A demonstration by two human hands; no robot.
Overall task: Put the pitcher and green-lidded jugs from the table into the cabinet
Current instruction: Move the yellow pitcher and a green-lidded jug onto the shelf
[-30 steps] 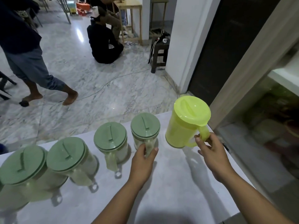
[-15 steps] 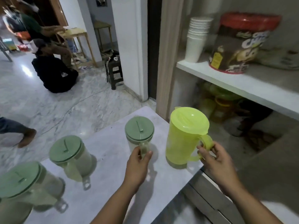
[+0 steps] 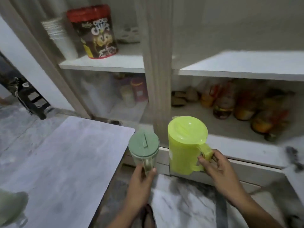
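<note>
Item count, current view: one yellow-green pitcher (image 3: pixel 185 145), one green-lidded jug (image 3: pixel 144 149) carried, and a second green lid (image 3: pixel 12 204) blurred at the lower left edge of the tabletop (image 3: pixel 65 162). Two hands are in use.

My left hand (image 3: pixel 139 183) has its grip closed around the handle of the green-lidded jug, thumb and fingers pinching it from both sides. The jug is upright, off the tabletop, just past the tabletop's right corner and above the floor.

My right hand (image 3: pixel 217 168) has its grip hooked through and around the handle of the pitcher. The pitcher is upright with its lid on, held in the air in front of the cabinet's (image 3: pixel 157 63) central post, level with the lower shelf (image 3: pixel 205 122). Neither vessel is inside the cabinet.

Cabinet contents: upper left shelf holds one stack of white cups (image 3: pixel 60 35) and one cereal tub (image 3: pixel 93 32) with a red lid. The lower right shelf holds several bottles (image 3: pixel 238 102); blur prevents an exact count.

Changes from half a second ago: both vessels stood on the tabletop, with my hands at their handles; both are now lifted clear and carried to the right, toward the cabinet. Three green-lidded jugs were then visible on the tabletop; only one lid remains in view there. The view has swung right, so the people on the floor are out of frame.
</note>
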